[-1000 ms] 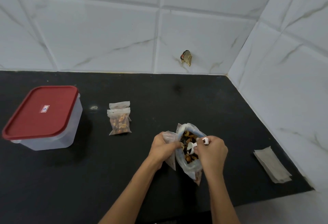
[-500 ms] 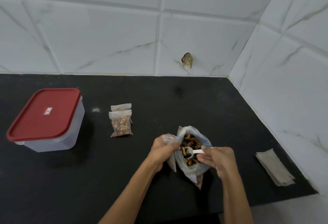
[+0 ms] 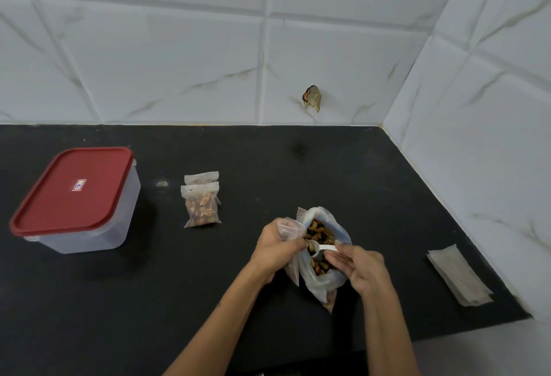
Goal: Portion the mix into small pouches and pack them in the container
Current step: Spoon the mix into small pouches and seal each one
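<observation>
Two hands working at the open bag of mix (image 3: 325, 274) on the black counter (image 3: 119, 301).

Left hand (image 3: 277, 249) is gripping a small clear pouch (image 3: 290, 271) against the bag's left edge; right hand (image 3: 362, 268) is pinching the white scoop (image 3: 322, 249), bowl sitting over the mix. Two filled pouches (image 3: 202, 205) are lying mid-counter, well apart from the lidded red-topped container (image 3: 74, 199) at left. Empty pouches (image 3: 459, 277) are stacked at right.

Two bare forearms reach in over the near edge of the black worktop (image 3: 149, 301); left hand (image 3: 275, 249) and right hand (image 3: 362, 271) are ungloved, wrists unadorned, no sleeves visible.
</observation>
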### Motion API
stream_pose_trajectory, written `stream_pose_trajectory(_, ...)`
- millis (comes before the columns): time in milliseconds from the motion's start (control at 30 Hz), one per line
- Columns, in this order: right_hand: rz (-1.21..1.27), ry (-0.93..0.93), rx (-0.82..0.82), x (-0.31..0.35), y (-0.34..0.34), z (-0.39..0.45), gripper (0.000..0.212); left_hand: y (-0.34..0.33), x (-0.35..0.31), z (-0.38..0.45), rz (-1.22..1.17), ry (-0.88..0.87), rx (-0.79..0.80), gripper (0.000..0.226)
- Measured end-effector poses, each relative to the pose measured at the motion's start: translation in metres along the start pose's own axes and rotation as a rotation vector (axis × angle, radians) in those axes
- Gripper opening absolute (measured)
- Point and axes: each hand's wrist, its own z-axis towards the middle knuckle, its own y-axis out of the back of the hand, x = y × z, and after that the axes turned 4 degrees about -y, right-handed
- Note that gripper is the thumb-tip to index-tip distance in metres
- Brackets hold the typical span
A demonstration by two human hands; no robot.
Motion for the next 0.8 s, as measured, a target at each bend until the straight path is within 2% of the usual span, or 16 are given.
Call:
stream_pose_trajectory(67, 0.045, -0.008, 0.01, -0.001, 0.001, -0.001, 0.005, -0.001, -0.001, -0.002, 0.019, -0.019, 0.007, 0.064)
stream_pose_trajectory(233, 0.062, -0.034, 0.049, -0.001, 0.004, -0.004, 0.004, 0.001, 0.0, -0.003, 0.026, -0.022, -0.019, 0.055)
stream_pose_trajectory(367, -0.001, -0.012, 0.062, -0.002, 0.002, -0.006, 0.004, 0.004, 0.005, -0.004, 0.004, -0.02, -0.028, 0.034)
stream_pose_trajectory(433, 0.009, -0.001, 0.06, -0.004, -0.002, -0.006, 0.004, 0.004, 0.006, -0.004, 0.006, -0.024, -0.032, 0.031)
stream_pose_trajectory(633, 0.164, -0.046, 0.084, -0.007, -0.002, -0.006, 0.004, 0.002, 0.002, -0.008, -0.019, -0.033, -0.017, 0.046)
stream_pose_trajectory(733, 0.216, -0.069, 0.113, -0.006, 0.003, -0.007, 0.007, 0.003, 0.001, -0.008, -0.042, -0.031, -0.011, 0.04)
stream_pose_trajectory(800, 0.237, -0.076, 0.119, -0.005, 0.004, -0.007, 0.009, 0.003, 0.0, -0.008, -0.023, -0.026, -0.017, 0.048)
